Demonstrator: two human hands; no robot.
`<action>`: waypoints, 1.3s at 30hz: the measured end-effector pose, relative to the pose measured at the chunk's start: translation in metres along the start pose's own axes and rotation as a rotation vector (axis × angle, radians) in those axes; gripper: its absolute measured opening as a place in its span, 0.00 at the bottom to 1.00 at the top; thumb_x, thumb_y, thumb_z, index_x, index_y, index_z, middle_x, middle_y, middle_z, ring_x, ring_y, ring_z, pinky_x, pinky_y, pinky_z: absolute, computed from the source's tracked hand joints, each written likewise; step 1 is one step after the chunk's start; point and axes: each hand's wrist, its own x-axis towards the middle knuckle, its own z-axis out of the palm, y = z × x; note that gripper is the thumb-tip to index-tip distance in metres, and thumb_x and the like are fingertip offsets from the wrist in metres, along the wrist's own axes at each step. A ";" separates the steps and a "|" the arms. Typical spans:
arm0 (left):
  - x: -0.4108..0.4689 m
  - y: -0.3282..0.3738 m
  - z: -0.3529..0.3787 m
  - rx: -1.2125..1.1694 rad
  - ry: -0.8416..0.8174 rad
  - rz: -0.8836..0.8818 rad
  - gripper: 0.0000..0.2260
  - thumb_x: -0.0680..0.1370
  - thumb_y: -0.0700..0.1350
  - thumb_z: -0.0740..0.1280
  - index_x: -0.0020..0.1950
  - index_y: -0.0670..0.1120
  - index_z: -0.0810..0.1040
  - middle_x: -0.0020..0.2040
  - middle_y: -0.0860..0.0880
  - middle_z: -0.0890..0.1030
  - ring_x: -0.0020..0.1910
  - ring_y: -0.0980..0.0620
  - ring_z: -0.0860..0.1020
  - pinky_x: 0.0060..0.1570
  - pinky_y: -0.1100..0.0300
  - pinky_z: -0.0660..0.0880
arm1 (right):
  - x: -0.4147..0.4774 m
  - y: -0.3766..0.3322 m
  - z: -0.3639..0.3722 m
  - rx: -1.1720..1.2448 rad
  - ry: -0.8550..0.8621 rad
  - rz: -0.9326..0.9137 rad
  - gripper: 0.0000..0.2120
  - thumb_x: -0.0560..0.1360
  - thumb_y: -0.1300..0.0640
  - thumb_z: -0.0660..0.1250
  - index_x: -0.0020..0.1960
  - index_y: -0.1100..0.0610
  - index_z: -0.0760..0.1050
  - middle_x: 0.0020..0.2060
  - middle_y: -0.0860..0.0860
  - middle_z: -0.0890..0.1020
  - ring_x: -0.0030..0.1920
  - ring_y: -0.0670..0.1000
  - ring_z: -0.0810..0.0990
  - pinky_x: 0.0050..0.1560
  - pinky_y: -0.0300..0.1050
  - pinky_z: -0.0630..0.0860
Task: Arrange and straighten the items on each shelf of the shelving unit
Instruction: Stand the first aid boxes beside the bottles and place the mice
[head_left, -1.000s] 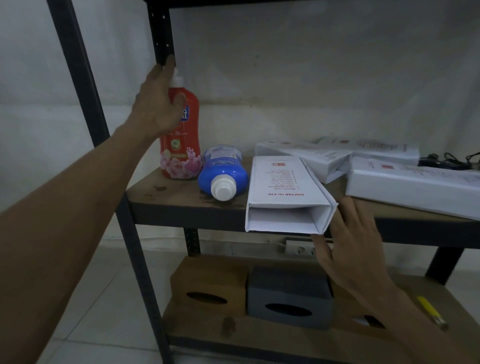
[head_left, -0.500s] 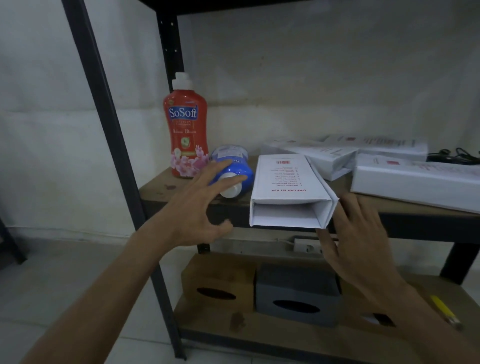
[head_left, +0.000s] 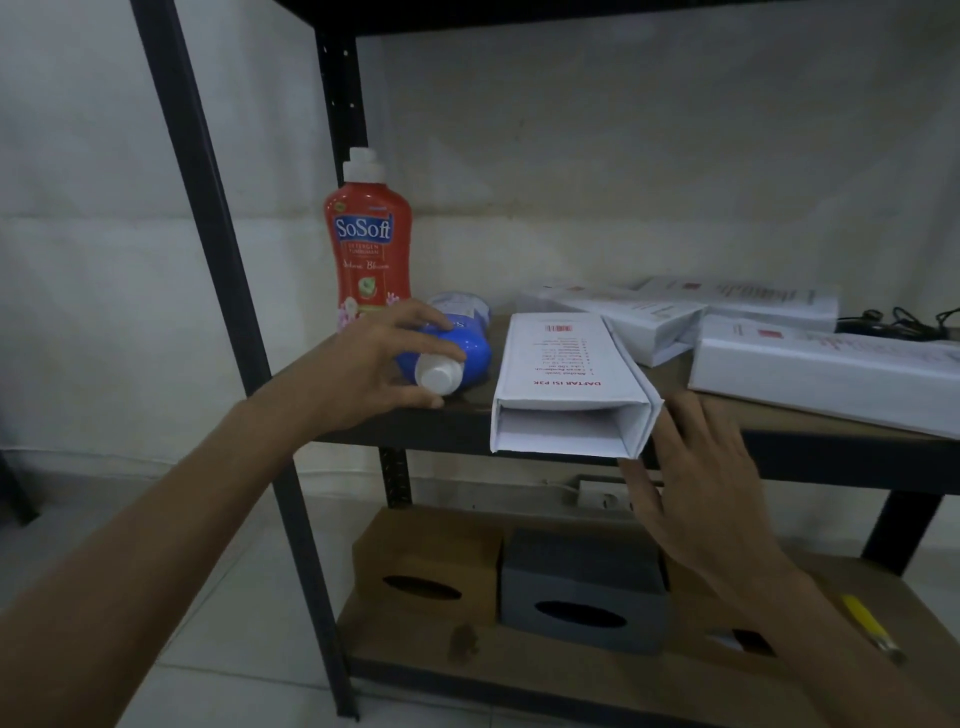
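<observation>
Head view: my left grip (head_left: 374, 364) curls round the blue bottle (head_left: 467, 351), which lies on its side on the middle shelf (head_left: 447, 423) beside the upright SoSoft bottle (head_left: 369, 249). The right grip (head_left: 696, 478) rests flat, fingers straight, against the overhanging white box (head_left: 561, 364). Next, I judge, the blue bottle needs standing upright.

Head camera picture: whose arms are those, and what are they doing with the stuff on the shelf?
No robot here. A person wears a camera on their head, so you see their own arms reaching out. The left hand curls its fingers round a blue bottle lying on its side, beside an upright red bottle. The right hand is open, at the corner of a white box that sticks out over the shelf edge. More white boxes lie behind it. Tissue boxes sit on the shelf below.
</observation>
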 end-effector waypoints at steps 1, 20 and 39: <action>0.000 -0.002 -0.001 0.012 -0.013 0.012 0.23 0.73 0.49 0.76 0.68 0.55 0.78 0.73 0.52 0.70 0.73 0.49 0.66 0.74 0.41 0.64 | 0.000 0.000 0.000 -0.002 -0.002 0.000 0.21 0.78 0.48 0.60 0.65 0.61 0.71 0.57 0.58 0.76 0.54 0.58 0.74 0.53 0.55 0.76; 0.123 0.003 -0.087 -0.015 0.407 -0.033 0.13 0.83 0.40 0.63 0.67 0.45 0.80 0.68 0.47 0.78 0.66 0.54 0.75 0.61 0.63 0.71 | 0.000 0.003 0.005 -0.045 0.036 -0.037 0.21 0.76 0.53 0.67 0.65 0.62 0.70 0.57 0.59 0.75 0.53 0.60 0.74 0.52 0.58 0.74; 0.163 -0.023 -0.055 -0.095 0.293 -0.192 0.25 0.84 0.37 0.61 0.81 0.47 0.62 0.81 0.46 0.60 0.80 0.47 0.58 0.79 0.54 0.57 | 0.000 0.004 0.005 -0.077 -0.013 -0.017 0.21 0.76 0.52 0.67 0.64 0.63 0.75 0.60 0.59 0.75 0.55 0.60 0.74 0.54 0.57 0.74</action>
